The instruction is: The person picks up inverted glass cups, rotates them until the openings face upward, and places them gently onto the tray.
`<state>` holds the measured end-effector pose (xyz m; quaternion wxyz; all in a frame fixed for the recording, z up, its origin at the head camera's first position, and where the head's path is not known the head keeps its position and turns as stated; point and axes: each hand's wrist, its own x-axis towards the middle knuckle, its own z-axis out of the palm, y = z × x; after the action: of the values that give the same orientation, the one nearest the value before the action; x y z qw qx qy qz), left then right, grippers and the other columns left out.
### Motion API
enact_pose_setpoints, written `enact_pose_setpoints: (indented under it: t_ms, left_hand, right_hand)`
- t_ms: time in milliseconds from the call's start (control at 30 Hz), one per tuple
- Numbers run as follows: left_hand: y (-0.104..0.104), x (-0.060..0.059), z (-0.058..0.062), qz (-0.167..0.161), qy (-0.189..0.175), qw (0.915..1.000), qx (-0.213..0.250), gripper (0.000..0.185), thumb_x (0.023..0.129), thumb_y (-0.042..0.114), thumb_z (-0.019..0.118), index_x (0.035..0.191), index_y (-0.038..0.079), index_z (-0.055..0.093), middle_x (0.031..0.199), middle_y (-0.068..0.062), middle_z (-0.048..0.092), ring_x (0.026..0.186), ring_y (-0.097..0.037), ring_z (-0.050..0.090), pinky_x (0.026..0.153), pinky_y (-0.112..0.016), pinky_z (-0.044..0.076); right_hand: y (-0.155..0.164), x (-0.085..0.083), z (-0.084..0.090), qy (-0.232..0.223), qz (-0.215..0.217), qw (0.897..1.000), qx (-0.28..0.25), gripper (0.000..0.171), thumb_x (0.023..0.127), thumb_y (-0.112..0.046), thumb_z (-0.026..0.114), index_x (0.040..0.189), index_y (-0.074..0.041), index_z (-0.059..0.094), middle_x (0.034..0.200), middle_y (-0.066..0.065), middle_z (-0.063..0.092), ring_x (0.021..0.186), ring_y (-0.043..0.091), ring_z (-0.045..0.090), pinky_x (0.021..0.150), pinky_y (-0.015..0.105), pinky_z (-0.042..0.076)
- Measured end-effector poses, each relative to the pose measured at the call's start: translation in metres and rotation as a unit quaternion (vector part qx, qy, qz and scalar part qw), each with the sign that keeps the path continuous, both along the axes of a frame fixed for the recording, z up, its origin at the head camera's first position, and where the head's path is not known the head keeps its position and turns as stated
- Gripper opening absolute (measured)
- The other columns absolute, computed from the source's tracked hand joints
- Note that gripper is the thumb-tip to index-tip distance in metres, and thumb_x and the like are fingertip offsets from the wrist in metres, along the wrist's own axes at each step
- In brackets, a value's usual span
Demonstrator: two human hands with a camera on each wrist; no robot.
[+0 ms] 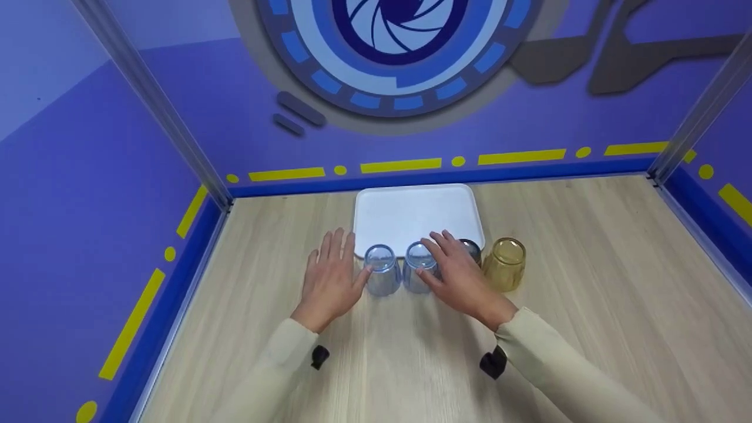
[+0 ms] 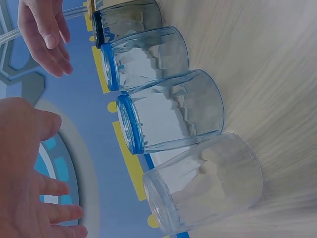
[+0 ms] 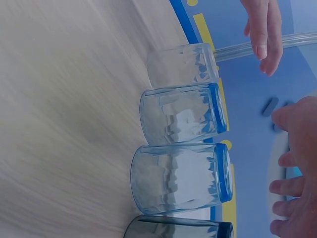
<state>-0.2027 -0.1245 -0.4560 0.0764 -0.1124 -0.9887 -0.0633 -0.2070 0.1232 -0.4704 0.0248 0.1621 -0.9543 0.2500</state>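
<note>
Several upside-down drinking glasses stand in a row on the table. My left hand [image 1: 332, 279] hovers with fingers extended over the left end, where a clear glass [image 2: 203, 183] is hidden from the head view. A blue glass [image 1: 382, 279] and a second blue glass [image 1: 418, 276] stand side by side in the middle. My right hand [image 1: 461, 279], fingers spread, is above the second blue glass and a dark grey glass [image 1: 471, 249], partly covering both. At the right end is an amber glass [image 1: 506, 264]. In the wrist views, both hands are above the glass bases, holding nothing.
A white tray [image 1: 417, 211] lies behind the row, near the back wall. Blue-purple printed panels [image 1: 411, 141] enclose the wooden table [image 1: 388, 364] at the back and both sides, with metal posts at the corners.
</note>
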Motion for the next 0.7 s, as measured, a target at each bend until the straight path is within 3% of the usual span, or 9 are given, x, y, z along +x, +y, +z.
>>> enact_pose_setpoints:
  t_ms: [533, 700]
  left_hand:
    - [-0.005, -0.001, -0.005, -0.002, 0.012, 0.9998, -0.018, 0.071, 0.097, 0.05, 0.047, 0.15, 0.006, 0.031, 0.157, -0.017, 0.029, 0.146, -0.034, 0.026, 0.113, -0.055, 0.031]
    - [-0.007, -0.002, -0.008, 0.002, -0.001, 0.9999, -0.017, 0.071, 0.098, 0.05, 0.045, 0.151, 0.006, 0.03, 0.157, -0.018, 0.027, 0.147, -0.034, 0.024, 0.114, -0.055, 0.031]
  right_hand:
    - [-0.019, -0.001, -0.009, 0.039, 0.029, 0.999, 0.007, 0.058, 0.094, -0.038, 0.06, 0.144, -0.013, 0.045, 0.153, 0.014, 0.039, 0.146, 0.036, 0.026, 0.118, 0.056, 0.022]
    - [-0.022, -0.002, -0.014, 0.035, 0.029, 0.999, 0.011, 0.058, 0.094, -0.038, 0.06, 0.145, -0.014, 0.044, 0.153, 0.013, 0.038, 0.147, 0.035, 0.025, 0.119, 0.054, 0.021]
